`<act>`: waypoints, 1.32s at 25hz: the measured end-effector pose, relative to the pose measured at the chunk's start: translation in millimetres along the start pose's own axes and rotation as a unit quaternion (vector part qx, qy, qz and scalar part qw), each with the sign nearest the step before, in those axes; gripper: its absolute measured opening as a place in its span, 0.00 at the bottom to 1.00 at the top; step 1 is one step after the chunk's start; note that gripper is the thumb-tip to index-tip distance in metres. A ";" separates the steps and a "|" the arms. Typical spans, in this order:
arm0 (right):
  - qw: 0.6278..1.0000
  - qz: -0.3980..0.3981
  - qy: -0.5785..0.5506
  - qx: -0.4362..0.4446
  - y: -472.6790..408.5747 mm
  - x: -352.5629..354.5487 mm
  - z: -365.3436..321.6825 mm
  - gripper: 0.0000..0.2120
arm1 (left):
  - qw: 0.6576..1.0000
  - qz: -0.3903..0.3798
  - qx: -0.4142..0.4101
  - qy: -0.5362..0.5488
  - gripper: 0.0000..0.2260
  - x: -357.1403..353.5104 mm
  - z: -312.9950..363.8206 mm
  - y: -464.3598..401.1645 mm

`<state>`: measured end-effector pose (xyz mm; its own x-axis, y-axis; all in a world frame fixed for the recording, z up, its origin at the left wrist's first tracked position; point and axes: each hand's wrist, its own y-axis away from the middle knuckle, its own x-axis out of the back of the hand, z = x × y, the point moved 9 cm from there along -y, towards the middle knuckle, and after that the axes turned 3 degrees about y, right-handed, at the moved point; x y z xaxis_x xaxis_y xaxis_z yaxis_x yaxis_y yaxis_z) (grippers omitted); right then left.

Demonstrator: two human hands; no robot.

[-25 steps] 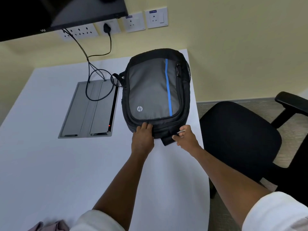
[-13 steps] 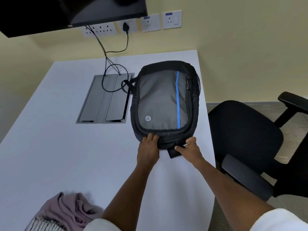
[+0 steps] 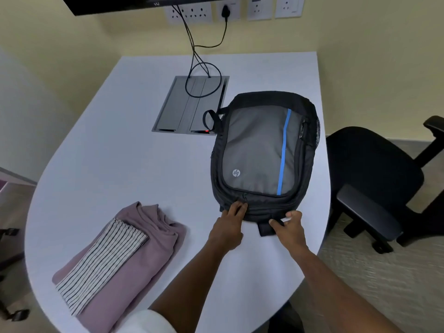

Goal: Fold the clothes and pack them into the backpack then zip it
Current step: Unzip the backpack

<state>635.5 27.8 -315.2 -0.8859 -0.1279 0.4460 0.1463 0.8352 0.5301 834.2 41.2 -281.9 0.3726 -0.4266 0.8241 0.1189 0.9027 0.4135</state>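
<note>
A black and grey backpack (image 3: 259,150) with a blue stripe lies flat on the white table (image 3: 120,164), zipped shut as far as I can see. My left hand (image 3: 228,227) rests on its near edge, fingertips touching the zip seam. My right hand (image 3: 288,224) pinches a small zip pull at the near edge, beside a black strap end (image 3: 265,229). A folded mauve garment (image 3: 134,272) lies at the near left of the table. A folded black-and-white striped cloth (image 3: 101,263) sits on top of it.
A grey cable box (image 3: 189,106) is set into the table behind the backpack, with black cables running up to wall sockets (image 3: 189,13). A black office chair (image 3: 374,174) stands right of the table. A monitor's lower edge (image 3: 134,3) hangs at the top.
The view has swung left and back, bringing the folded garments fully into sight. Both hands stay at the backpack's near edge; the right hand has slid slightly along it.
</note>
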 end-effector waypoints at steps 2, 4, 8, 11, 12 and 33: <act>1.000 0.000 0.002 0.004 24.8 -7.0 9.6 0.22 | 1.000 0.000 -0.003 0.009 0.40 -10.5 -5.8 23.3; 1.000 0.001 0.016 0.013 48.8 -12.7 17.4 0.22 | 1.000 0.002 -0.012 0.020 0.40 -19.2 -10.8 46.1; 1.000 -0.003 0.018 0.009 85.8 -23.2 33.1 0.21 | 0.999 -0.001 -0.017 0.039 0.40 -36.5 -20.9 84.9; 1.000 -0.006 0.024 0.005 101.6 -29.3 40.5 0.21 | 0.999 0.009 -0.020 0.041 0.39 -42.6 -27.0 102.7; 1.000 -0.007 0.023 0.004 104.5 -30.7 42.3 0.20 | 0.999 0.011 -0.020 0.043 0.38 -43.1 -28.4 106.1; 0.933 0.120 0.058 0.335 18.2 5.0 -186.2 0.07 | 0.942 0.263 0.016 0.207 0.18 101.3 -71.7 54.9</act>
<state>715.7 -57.2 -169.0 -0.8034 0.0814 0.5898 -0.0077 0.9891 -0.1469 944.4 51.5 -203.5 0.7001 0.1437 0.6994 -0.2079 0.9781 0.0071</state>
